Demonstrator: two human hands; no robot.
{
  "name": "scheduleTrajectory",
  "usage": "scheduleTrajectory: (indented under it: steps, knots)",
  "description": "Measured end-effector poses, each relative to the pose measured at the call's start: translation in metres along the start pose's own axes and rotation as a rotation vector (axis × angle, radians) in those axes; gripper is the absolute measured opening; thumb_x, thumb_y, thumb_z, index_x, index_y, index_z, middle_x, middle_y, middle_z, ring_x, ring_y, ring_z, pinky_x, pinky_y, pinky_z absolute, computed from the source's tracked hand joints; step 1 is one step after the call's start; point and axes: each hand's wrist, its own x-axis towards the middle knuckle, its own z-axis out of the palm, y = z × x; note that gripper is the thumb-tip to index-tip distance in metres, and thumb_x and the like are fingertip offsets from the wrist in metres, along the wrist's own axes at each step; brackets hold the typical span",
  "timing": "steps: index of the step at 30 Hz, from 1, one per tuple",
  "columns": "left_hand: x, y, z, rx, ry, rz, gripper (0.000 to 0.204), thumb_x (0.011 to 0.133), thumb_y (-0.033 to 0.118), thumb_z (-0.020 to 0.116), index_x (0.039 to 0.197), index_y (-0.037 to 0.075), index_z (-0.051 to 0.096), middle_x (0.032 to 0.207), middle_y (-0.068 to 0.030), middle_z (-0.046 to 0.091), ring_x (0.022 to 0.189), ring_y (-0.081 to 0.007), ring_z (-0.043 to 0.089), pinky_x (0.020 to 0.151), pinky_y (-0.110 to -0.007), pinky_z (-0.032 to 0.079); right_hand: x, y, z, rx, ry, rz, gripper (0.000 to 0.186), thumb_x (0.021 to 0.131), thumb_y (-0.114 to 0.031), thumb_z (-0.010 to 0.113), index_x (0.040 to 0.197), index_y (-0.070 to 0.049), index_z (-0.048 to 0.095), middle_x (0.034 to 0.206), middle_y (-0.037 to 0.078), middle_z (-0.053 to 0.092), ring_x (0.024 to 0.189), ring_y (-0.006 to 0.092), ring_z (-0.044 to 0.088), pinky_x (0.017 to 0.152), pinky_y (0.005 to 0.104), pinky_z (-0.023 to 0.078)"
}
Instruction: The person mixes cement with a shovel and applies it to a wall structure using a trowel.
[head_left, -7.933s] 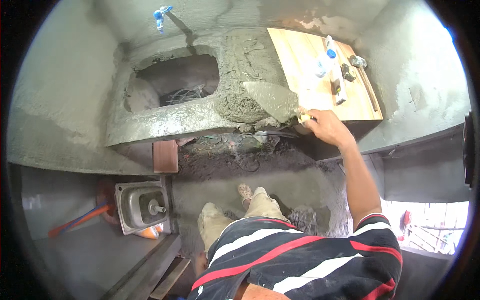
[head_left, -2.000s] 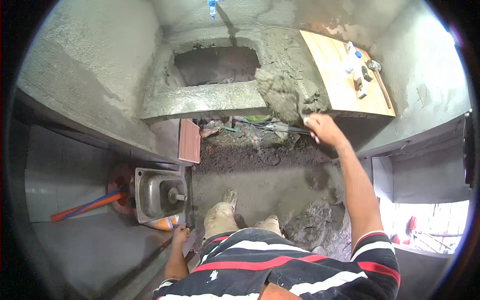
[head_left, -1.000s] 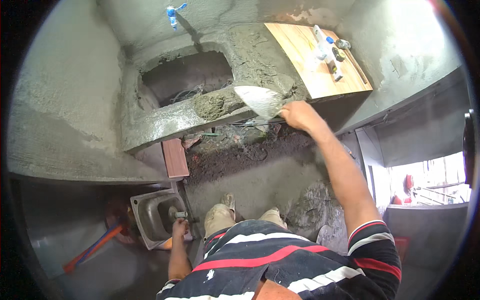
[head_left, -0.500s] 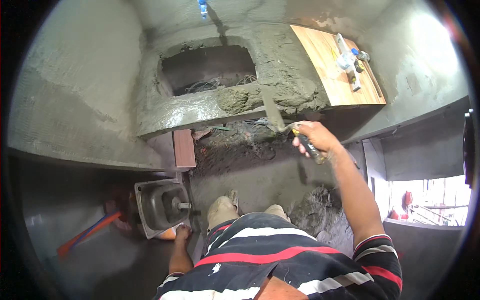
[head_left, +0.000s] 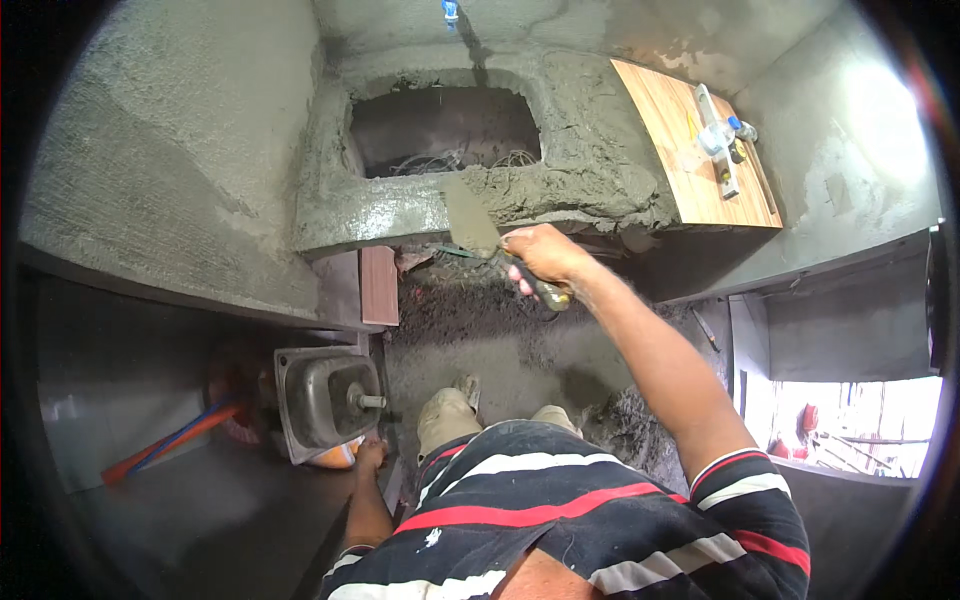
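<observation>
My right hand [head_left: 545, 255] is closed round the dark handle of a trowel [head_left: 470, 220]. The trowel's mortar-coated blade lies over the front edge of the cement counter [head_left: 370, 210], just below the rectangular opening [head_left: 445, 125]. Right of the blade, rough wet mortar [head_left: 570, 185] covers the counter's front strip, while the part to the left looks smoother and shiny. Low on the left, my left hand [head_left: 370, 457] is beside the lower corner of a steel sink [head_left: 330, 400] and an orange-and-white object [head_left: 338, 456]; its fingers are too small to make out.
A wood-patterned board [head_left: 665, 125] on the counter's right bears a spirit level [head_left: 718, 150] and a plastic bottle [head_left: 715, 137]. A brown tile [head_left: 379, 286] stands under the counter. Rubble [head_left: 450, 285] lies below, and an orange-and-blue long object [head_left: 170, 445] at left.
My right hand and the trowel have moved left along the counter's front edge, and the blade has turned leftward. My left hand stays by the sink. The view has shifted slightly.
</observation>
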Motion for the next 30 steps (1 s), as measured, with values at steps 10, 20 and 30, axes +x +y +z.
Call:
scheduleTrajectory:
  steps: [10,20,30]
  knots:
    - [0.006,-0.025,-0.012,-0.027,-0.099,0.344,0.004,0.086,0.012,0.059,0.088,0.008,0.059,0.072,-0.0052,0.06,0.055,-0.0154,0.057,0.043,-0.029,0.042,-0.001,0.019,-0.021,-0.953,0.414,-0.472,0.031,0.094,-0.024,0.05,0.104,0.002,0.066,0.093,0.027,0.068,0.092,0.0432,0.066,0.083,0.052,0.052]
    - [-0.003,0.009,-0.014,-0.413,-0.102,-0.159,0.012,0.084,0.007,0.059,0.095,0.004,0.056,0.083,-0.0072,0.063,0.067,-0.0193,0.063,0.053,-0.034,0.052,-0.053,0.068,-0.153,-1.04,0.672,-0.254,0.03,0.093,-0.025,0.05,0.096,-0.002,0.069,0.089,0.024,0.069,0.088,0.0416,0.067,0.082,0.052,0.053]
    - [-0.009,0.064,-0.022,-0.347,-0.11,-0.1,0.009,0.089,0.014,0.059,0.096,0.016,0.055,0.079,-0.0013,0.057,0.06,-0.0145,0.058,0.042,-0.028,0.041,-0.065,0.121,-0.278,0.217,0.477,0.087,0.029,0.1,-0.028,0.051,0.12,-0.008,0.057,0.072,0.003,0.061,0.051,0.0109,0.054,0.043,0.0294,0.045]
